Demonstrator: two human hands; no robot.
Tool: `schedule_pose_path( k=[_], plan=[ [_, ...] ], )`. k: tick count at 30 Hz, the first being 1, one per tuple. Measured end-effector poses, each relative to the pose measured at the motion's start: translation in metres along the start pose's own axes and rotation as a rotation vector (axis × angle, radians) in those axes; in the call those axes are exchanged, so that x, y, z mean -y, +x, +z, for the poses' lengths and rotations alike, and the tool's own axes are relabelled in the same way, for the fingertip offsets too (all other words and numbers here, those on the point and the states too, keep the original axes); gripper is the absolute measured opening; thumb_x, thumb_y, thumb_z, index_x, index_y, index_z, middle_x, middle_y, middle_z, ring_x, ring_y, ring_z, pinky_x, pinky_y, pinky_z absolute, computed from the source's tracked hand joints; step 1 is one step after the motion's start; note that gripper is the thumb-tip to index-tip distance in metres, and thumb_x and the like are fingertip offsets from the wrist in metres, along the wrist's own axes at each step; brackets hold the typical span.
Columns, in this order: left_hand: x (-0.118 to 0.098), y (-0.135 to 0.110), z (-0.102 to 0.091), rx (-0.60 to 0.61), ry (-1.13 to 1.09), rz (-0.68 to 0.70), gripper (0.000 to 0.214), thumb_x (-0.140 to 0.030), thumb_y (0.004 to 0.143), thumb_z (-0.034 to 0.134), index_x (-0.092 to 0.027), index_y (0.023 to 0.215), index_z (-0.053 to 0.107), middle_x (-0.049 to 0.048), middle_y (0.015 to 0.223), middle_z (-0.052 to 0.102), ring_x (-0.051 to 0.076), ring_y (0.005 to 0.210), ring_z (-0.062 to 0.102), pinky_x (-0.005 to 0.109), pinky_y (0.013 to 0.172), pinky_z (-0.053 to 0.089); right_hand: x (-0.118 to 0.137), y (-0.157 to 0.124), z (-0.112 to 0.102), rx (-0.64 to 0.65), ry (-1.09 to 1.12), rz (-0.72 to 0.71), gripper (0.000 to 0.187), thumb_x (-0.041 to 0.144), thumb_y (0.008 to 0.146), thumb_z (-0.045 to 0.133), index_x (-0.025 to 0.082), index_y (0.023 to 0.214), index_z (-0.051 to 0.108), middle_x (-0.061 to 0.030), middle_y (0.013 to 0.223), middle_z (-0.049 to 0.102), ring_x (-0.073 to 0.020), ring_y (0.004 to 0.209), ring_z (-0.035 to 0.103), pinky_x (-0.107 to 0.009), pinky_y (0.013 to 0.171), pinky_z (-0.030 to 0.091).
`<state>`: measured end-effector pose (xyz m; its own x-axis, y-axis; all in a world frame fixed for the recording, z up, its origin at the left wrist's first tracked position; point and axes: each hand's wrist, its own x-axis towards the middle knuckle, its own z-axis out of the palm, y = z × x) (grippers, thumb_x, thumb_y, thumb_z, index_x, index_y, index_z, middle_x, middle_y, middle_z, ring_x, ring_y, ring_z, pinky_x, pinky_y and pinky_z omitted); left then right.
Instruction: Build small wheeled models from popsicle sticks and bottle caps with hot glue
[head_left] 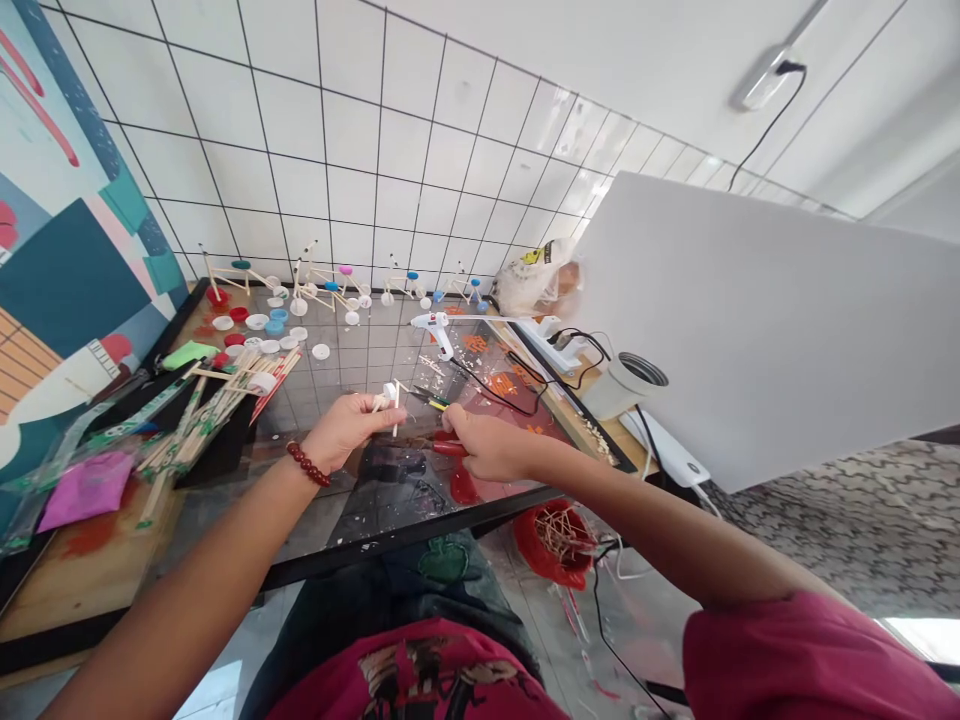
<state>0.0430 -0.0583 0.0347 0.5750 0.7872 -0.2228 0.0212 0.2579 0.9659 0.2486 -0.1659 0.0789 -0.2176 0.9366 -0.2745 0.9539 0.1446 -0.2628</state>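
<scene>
My left hand (354,428), with a red bead bracelet on its wrist, pinches a small piece made of thin wooden sticks (397,410) and a white bottle cap (390,391). My right hand (480,440) is closed round a pliers-like tool (433,402) with dark jaws and a yellow mark. The jaws point left, close to the sticks; whether they touch is too small to tell. A red handle (448,448) also shows under my right fingers. Beyond the hands lies a white glue gun (435,330) among wood scraps on the glass tabletop (352,365).
Several stick-and-cap models (330,280) stand along the tiled wall. Loose caps (277,328) and bundled sticks (217,410) lie left. A power strip (555,345), a grey-white cylinder (630,385) and cords are right. Below the table edge is a red bowl (525,545) of sticks.
</scene>
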Motion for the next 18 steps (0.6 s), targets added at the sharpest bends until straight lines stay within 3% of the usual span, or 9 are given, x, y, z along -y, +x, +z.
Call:
schedule_pose_path(
  k=[4, 8, 12, 15, 18],
  plan=[
    [-0.001, -0.003, 0.007, -0.106, -0.123, -0.005, 0.036, -0.04, 0.048, 0.087, -0.012, 0.059, 0.067, 0.0028, 0.059, 0.063, 0.011, 0.052, 0.053, 0.021, 0.046, 0.037, 0.009, 0.0, 0.001, -0.046, -0.088, -0.131, 0.025, 0.004, 0.073, 0.049, 0.018, 0.094, 0.052, -0.0094, 0.102, 0.057, -0.0193, 0.082, 0.058, -0.029, 0.069, 0.042],
    [0.0, -0.003, 0.01, -0.17, -0.238, 0.014, 0.037, -0.041, 0.048, 0.086, -0.013, 0.059, 0.065, 0.003, 0.06, 0.063, 0.011, 0.051, 0.053, 0.023, 0.047, 0.039, 0.009, 0.005, -0.001, -0.126, -0.189, -0.192, 0.026, 0.006, 0.075, 0.05, 0.016, 0.097, 0.059, -0.0127, 0.114, 0.055, -0.0233, 0.096, 0.058, -0.034, 0.08, 0.044],
    [0.002, -0.005, 0.008, -0.146, -0.086, 0.15, 0.035, -0.044, 0.058, 0.08, -0.013, 0.058, 0.065, 0.0019, 0.057, 0.061, 0.011, 0.054, 0.052, 0.023, 0.053, 0.039, 0.007, 0.004, -0.009, -0.129, -0.28, -0.24, 0.034, 0.003, 0.073, 0.051, 0.016, 0.101, 0.064, -0.0151, 0.128, 0.055, -0.0296, 0.108, 0.057, -0.044, 0.09, 0.043],
    [0.005, -0.006, 0.008, -0.112, 0.084, 0.308, 0.033, -0.046, 0.07, 0.072, -0.015, 0.06, 0.065, 0.0001, 0.057, 0.06, 0.01, 0.056, 0.05, 0.023, 0.057, 0.039, 0.005, 0.001, -0.015, -0.088, -0.194, -0.268, 0.041, -0.001, 0.069, 0.051, 0.016, 0.104, 0.065, -0.0149, 0.139, 0.051, -0.0311, 0.118, 0.055, -0.047, 0.097, 0.042],
    [0.009, -0.005, 0.01, -0.117, 0.12, 0.356, 0.034, -0.046, 0.074, 0.069, -0.015, 0.061, 0.065, -0.0003, 0.058, 0.06, 0.01, 0.058, 0.049, 0.022, 0.059, 0.039, 0.005, -0.003, -0.019, -0.097, -0.055, -0.278, 0.042, -0.004, 0.064, 0.051, 0.016, 0.098, 0.067, -0.013, 0.151, 0.041, -0.0312, 0.124, 0.052, -0.048, 0.101, 0.04]
  ],
)
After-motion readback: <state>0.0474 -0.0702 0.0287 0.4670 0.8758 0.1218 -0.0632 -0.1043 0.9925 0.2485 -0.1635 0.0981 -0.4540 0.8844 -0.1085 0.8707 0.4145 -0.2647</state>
